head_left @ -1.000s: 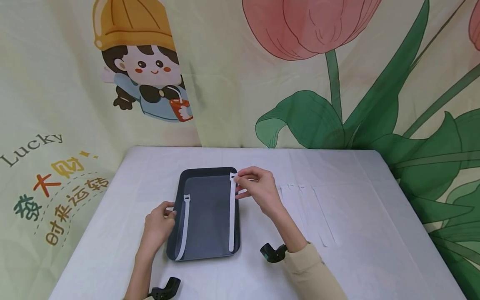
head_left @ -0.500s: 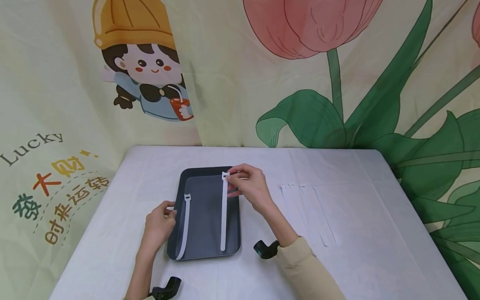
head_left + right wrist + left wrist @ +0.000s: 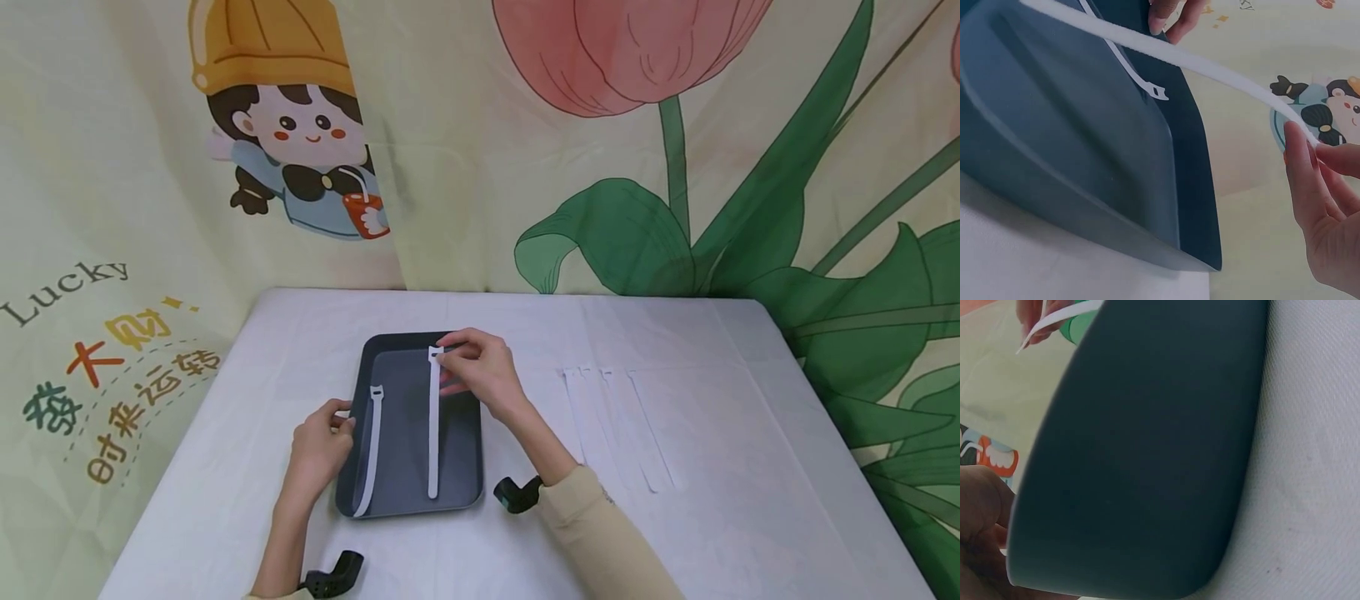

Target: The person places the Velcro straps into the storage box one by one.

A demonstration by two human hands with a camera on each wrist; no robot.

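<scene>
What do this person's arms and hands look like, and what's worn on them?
The left hand and right hand are ungloved. The right sleeve is plain beige; only a sliver of left sleeve shows. By each cuff is a bent black device, left and right.

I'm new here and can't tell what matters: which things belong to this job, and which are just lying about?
Apparently the job:
white strap in the right fingers
dark tray
second strap inside it
probably the faint strips on the table

Just around:
patterned backdrop
black wrist cameras
</scene>
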